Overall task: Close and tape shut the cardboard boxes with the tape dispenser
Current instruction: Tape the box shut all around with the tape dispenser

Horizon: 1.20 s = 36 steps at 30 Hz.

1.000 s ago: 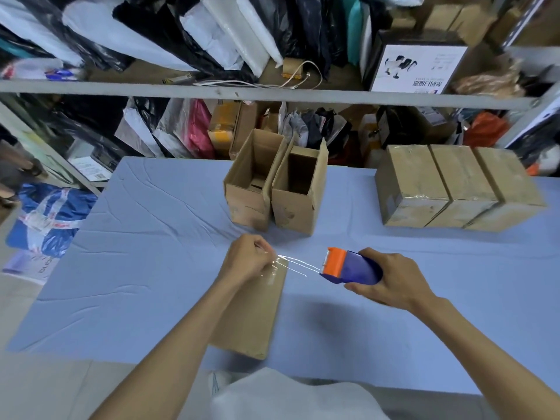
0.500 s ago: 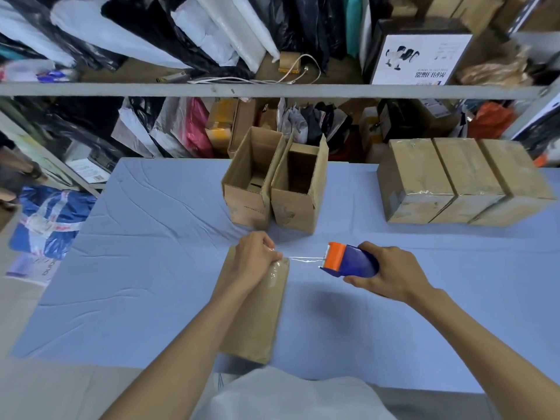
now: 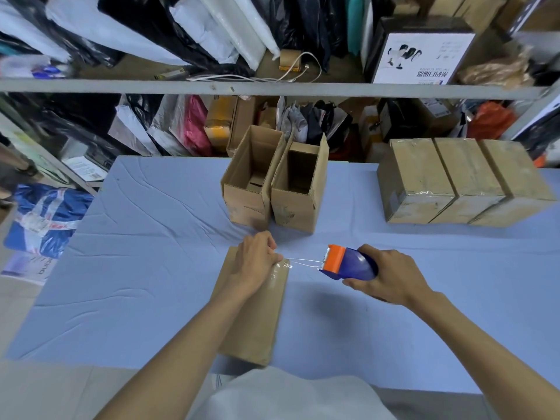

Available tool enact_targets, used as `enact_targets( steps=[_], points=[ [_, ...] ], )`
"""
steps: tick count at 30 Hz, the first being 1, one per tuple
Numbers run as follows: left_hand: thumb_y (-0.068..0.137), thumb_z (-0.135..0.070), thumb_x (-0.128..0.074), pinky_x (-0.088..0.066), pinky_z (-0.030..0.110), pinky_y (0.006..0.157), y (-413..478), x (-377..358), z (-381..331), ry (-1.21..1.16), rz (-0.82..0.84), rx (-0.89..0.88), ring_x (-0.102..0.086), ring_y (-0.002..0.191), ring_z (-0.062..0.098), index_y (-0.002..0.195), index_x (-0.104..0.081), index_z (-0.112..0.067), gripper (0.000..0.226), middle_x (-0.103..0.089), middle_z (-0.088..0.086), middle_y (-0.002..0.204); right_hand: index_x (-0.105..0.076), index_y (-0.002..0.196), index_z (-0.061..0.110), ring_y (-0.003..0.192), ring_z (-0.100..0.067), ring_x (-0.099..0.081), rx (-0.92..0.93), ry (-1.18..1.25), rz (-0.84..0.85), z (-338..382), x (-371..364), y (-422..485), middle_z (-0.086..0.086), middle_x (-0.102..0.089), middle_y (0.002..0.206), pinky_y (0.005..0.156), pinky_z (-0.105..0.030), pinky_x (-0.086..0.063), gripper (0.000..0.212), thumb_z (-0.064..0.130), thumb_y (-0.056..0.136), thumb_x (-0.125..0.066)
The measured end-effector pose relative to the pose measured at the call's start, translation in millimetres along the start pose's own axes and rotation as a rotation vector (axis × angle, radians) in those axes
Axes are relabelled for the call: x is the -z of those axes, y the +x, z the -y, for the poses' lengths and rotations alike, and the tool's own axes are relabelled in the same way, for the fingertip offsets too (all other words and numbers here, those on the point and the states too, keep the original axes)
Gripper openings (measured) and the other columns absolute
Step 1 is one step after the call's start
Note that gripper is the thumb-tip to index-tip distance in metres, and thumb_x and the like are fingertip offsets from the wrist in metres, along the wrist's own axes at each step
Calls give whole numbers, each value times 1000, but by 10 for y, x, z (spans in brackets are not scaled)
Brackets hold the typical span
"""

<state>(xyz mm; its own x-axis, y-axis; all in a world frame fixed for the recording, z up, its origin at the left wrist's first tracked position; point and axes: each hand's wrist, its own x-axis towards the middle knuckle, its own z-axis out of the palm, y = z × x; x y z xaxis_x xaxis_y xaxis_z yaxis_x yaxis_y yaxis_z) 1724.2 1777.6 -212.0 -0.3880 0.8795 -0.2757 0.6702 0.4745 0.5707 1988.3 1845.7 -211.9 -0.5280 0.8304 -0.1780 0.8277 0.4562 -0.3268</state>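
Note:
A closed cardboard box [image 3: 254, 322] lies lengthwise on the blue table in front of me. My left hand [image 3: 256, 259] rests on its far end and pinches the end of a clear tape strip [image 3: 303, 263] against the box's top corner. The strip runs to the right into a blue and orange tape dispenser [image 3: 348, 263], which my right hand [image 3: 385, 277] grips just above the table. Two open cardboard boxes [image 3: 272, 189] stand upright side by side behind my hands. Three taped boxes [image 3: 460, 180] sit in a row at the far right.
The table is covered with a wrinkled blue cloth [image 3: 145, 253]. Metal shelves [image 3: 242, 87] packed with bags, parcels and cartons run behind the table's far edge. A blue bag [image 3: 45, 216] lies on the floor to the left.
My left hand has come down from holding the tape above the box to pressing it onto the box's far corner. The tape strip between hand and dispenser has grown shorter.

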Motion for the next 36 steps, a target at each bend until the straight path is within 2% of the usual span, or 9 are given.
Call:
enact_targets(
  steps=[11,13,16,21,25,29,32,34,36],
  points=[
    [80,-14,-76,-48,33,80,37,-143,83,-115,-80,-40,-62,92,23,98,-67,-7,21,-68,6,92,-53,109,29,69,-9,-47,-15,-2,-7,27,2,-23,13,-61,86,53,-13,-29,57,66,69,-70],
    [80,-20,-77,-44,27,82,20,-155,109,-83,-122,-44,-57,102,19,98,-69,-11,22,-68,4,95,-52,112,28,71,-8,-47,-10,-9,-3,29,1,-25,11,-64,94,55,-14,-31,59,66,69,-70],
    [78,-30,-79,-46,35,91,0,-152,188,-59,-144,-45,-59,104,18,101,-72,-15,28,-71,1,99,-52,113,28,73,-8,-48,-7,-27,8,46,-14,-26,10,-66,97,57,-15,-35,60,66,70,-70],
    [83,-38,-73,-36,33,102,-38,-183,242,3,-144,-62,-52,120,19,110,-69,-19,34,-66,-1,120,-51,114,27,76,-10,-51,-21,-57,27,67,-31,-12,8,-66,100,64,-22,-42,61,66,70,-69],
    [84,-44,-70,-15,30,113,-17,-191,308,12,-108,-22,-26,144,20,117,-67,-21,41,-44,1,149,-49,120,26,88,-12,-58,-6,-55,45,75,-52,0,8,-66,108,67,-20,-44,66,65,71,-70],
    [81,-49,-71,-14,32,116,10,-195,368,-37,-93,-16,-23,145,20,147,-38,-21,79,-37,2,153,-48,121,26,92,-12,-59,-11,-53,54,77,-68,-5,8,-65,111,68,-19,-43,67,65,71,-70],
    [78,-53,-71,-17,37,117,26,-216,397,-41,-160,13,-20,144,24,150,-31,-22,88,-33,6,153,-48,121,26,93,-13,-60,-17,-54,45,84,-70,-9,7,-65,111,69,-21,-47,67,65,71,-70],
    [78,-63,-65,-15,47,116,-23,-298,363,61,-210,76,-11,145,28,149,-29,-25,89,-23,9,155,-49,120,26,92,-13,-60,-18,-63,33,90,-62,-8,7,-66,110,68,-21,-47,67,66,70,-70],
    [66,-79,-60,-8,60,113,-95,-409,318,138,-163,195,3,146,34,151,-14,-25,111,-6,14,158,-49,119,27,87,-11,-56,-19,-82,25,91,-61,-12,7,-66,109,66,-20,-42,67,67,70,-70]
  ],
)
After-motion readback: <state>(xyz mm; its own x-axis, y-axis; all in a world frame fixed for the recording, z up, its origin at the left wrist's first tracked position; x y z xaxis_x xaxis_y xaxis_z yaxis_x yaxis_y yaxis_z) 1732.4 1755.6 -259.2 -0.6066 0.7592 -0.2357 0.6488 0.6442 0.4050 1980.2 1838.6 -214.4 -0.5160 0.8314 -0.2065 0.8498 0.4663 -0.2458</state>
